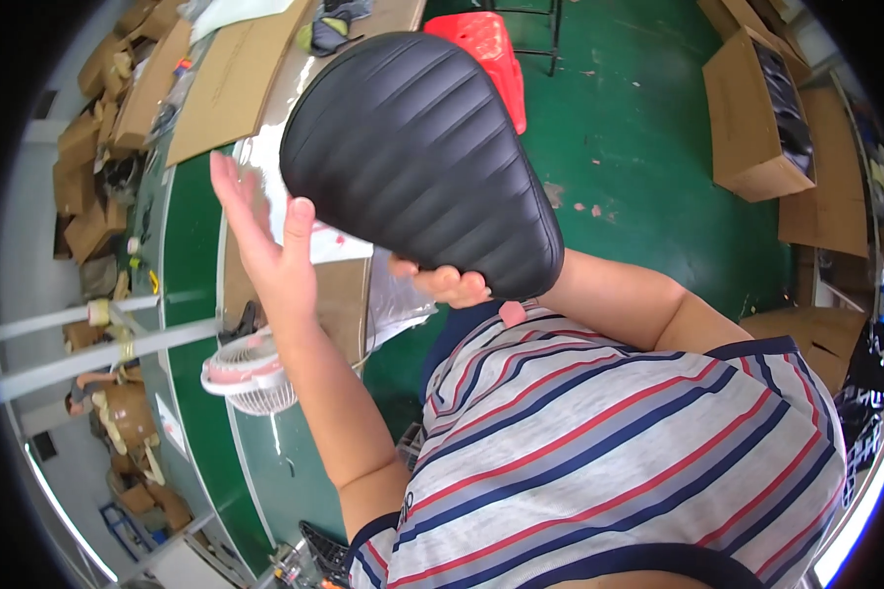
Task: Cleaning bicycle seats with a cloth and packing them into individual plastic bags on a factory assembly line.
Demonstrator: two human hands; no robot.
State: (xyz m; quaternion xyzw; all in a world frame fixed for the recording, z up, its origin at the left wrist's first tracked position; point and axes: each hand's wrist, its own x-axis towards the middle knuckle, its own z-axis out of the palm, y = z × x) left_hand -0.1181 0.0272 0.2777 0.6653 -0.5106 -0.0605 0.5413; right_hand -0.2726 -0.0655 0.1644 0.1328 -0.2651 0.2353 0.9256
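A black, padded, teardrop-shaped saddle (417, 167) with ribbed stitching is held up before my body, its broad end toward the upper left. My right hand (447, 285) is closed on its narrow part from beneath; the fingers curl at the lower edge, and the palm is hidden behind the saddle. My left hand (275, 240) is raised beside the saddle's left edge, fingers stretched and thumb apart, holding nothing. Whether the left thumb touches the cover I cannot tell. A small pink piece (512, 313) shows just below the saddle's narrow tip.
Left of me runs a workbench with a cardboard sheet (231, 83), clear plastic (398, 299) and a pink-and-white fan (253, 375). A red stool (486, 54) stands beyond the saddle on the green floor (648, 147). At right, an open carton (751, 123) holds black padded items.
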